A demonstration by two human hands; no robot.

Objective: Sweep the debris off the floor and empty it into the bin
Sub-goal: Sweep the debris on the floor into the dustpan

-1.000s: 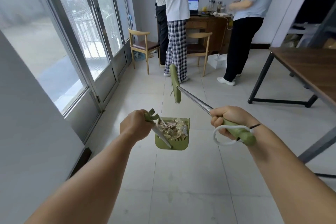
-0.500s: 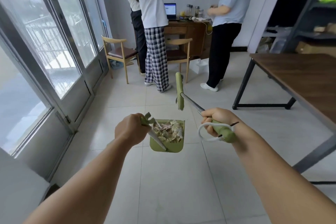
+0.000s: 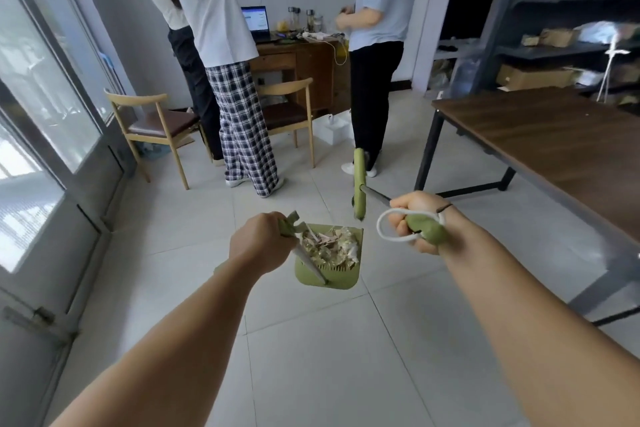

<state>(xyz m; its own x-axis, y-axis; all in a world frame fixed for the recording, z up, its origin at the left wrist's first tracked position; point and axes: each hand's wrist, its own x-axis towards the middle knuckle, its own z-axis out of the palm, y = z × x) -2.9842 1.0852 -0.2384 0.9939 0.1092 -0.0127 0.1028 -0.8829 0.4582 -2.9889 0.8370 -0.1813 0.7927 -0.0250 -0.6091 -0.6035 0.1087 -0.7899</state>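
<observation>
My left hand (image 3: pixel 260 242) grips the handle of a green dustpan (image 3: pixel 332 277), which hangs level above the tiled floor. A pile of pale paper scraps and debris (image 3: pixel 329 246) fills the pan. My right hand (image 3: pixel 417 225) is closed around the green end of a broom handle with a white hanging loop. The metal shaft runs forward to the green broom head (image 3: pixel 359 184), held off the floor and pointing ahead. No bin shows in this view.
Three people stand ahead by a wooden desk (image 3: pixel 304 59) with a laptop. Two wooden chairs (image 3: pixel 156 125) stand near them. A dark wooden table (image 3: pixel 554 135) on black legs fills the right side. Glass doors (image 3: pixel 45 121) line the left. Shelving (image 3: pixel 554 28) stands at the back right.
The view has swung to the right, away from the glass doors and toward the table and shelving. Both hands keep the same hold, with the dustpan and broom carried along.
</observation>
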